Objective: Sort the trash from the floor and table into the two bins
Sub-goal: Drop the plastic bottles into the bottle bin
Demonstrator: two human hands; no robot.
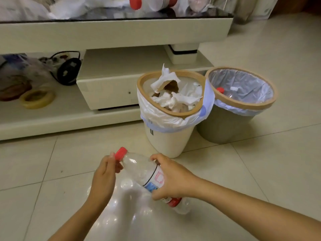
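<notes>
A clear bottle [147,173] is showing a red cap [121,153] and red-and-blue label; cream bin [166,136], grey bin [224,127], tan rims.

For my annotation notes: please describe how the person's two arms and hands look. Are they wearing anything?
Both forearms are bare as far as the frame shows, with no sleeves. The left hand and right hand wear no gloves; no rings, watch or bracelet are visible. Fingernails look short and unpainted.
</notes>
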